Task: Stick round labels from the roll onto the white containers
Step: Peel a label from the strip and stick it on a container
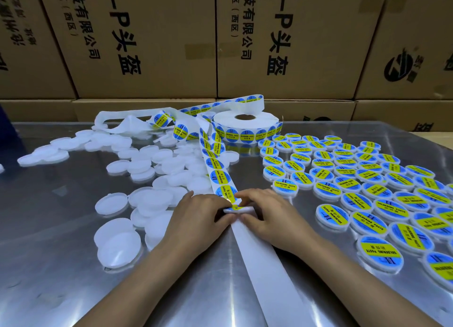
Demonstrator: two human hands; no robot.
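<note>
Hands meet at the table's middle: the left hand [201, 212] and right hand [263, 212] both curl their fingers onto one white container [236, 209], of which only a sliver shows between them. The strip [215, 166] of labels runs straight down from the roll [245, 125] into that pinch, probably so the next label peels directly onto the lid while both thumbs steady it. Bare backing [259, 255] trails toward the person, likely kept there to pull against. Unlabelled containers [147, 165] lie heaped just left of the strip, within the left hand's reach; labelled ones [355, 179] sit in rows to the right, apparently a feed-in, feed-out layout. Boxes [152, 40] wall the table [61, 265] behind.
</note>
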